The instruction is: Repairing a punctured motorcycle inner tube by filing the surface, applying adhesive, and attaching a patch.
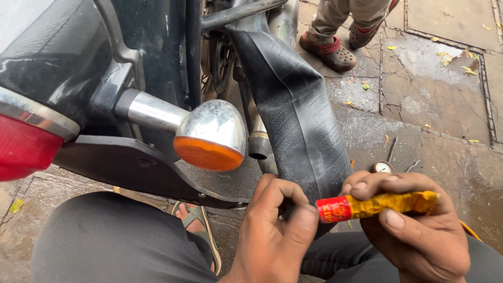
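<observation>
My right hand [419,225] grips a crumpled yellow tube [387,204] with a red end, held level in front of me. My left hand [277,225] has its thumb and fingertips pinched at the tube's red end [332,209]. Right behind both hands hangs a black rubber inner tube [293,105], flat and draped down from the rear of a motorcycle. My knees in dark trousers [105,241] are below, and my foot in a green sandal [199,220] rests on the ground.
A chrome turn signal with an orange lens [212,136], a red tail light [23,147] and a black mudguard [131,162] jut out at left. A small round gauge [383,167] lies on wet stone paving [435,99]. Another person's feet in clogs [340,47] stand beyond.
</observation>
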